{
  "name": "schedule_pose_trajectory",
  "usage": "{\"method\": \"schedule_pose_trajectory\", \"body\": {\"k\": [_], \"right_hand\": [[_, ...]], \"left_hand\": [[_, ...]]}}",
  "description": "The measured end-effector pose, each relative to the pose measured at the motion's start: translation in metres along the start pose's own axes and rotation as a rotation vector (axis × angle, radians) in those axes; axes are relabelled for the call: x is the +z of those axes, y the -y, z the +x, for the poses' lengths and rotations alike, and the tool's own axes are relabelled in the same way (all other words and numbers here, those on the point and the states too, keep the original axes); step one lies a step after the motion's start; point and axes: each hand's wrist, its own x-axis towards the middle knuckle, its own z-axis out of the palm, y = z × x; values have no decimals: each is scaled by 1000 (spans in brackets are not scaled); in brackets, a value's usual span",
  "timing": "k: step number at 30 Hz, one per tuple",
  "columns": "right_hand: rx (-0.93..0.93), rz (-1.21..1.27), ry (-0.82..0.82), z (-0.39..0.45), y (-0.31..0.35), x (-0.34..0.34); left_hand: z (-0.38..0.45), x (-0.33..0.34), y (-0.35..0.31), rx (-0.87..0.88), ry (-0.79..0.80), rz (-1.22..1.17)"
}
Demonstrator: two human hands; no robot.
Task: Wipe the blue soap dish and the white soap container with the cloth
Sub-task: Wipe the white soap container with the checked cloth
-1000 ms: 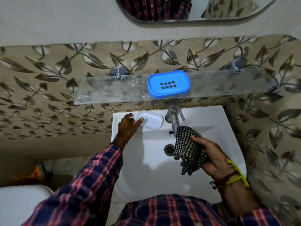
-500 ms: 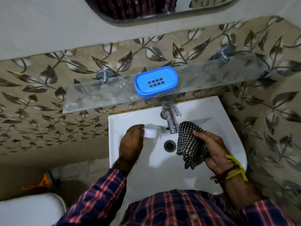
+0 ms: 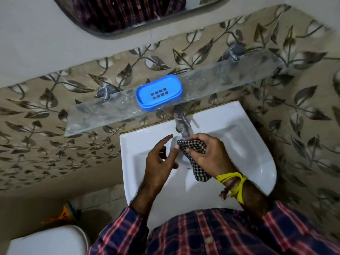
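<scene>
The blue soap dish lies on the glass shelf above the basin, untouched. My left hand holds the white soap container over the middle of the sink, fingers wrapped around its left side. My right hand grips the black-and-white checked cloth and presses it against the container's right side. Most of the container is hidden between my hands and the cloth.
The white sink sits below, with a metal tap just behind my hands. A mirror hangs on the wall above. A white toilet is at lower left, and an orange object lies on the floor.
My left hand lifted the white container from the sink's back left ledge to the middle. My right hand brought the cloth left onto it.
</scene>
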Motion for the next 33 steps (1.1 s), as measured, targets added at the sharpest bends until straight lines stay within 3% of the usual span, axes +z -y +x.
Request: {"method": "schedule_pose_trajectory", "body": {"k": [2, 5, 8, 14, 22, 27, 33], "right_hand": [[51, 29, 38, 3, 4, 1], [227, 350, 84, 7, 5, -4], [374, 680, 191, 9, 7, -13], [479, 1028, 367, 13, 23, -11], [298, 864, 500, 2, 31, -9], [322, 949, 300, 11, 42, -12], [258, 730, 372, 3, 31, -17]], "left_hand": [[-6, 7, -7, 40, 133, -15], [-8, 5, -12, 103, 266, 20], [-5, 4, -19, 186, 259, 85], [-15, 21, -27, 82, 271, -234], [-7, 18, -49, 37, 229, -454], [-9, 30, -56, 105, 235, -363], [9, 25, -68, 98, 216, -278]]}}
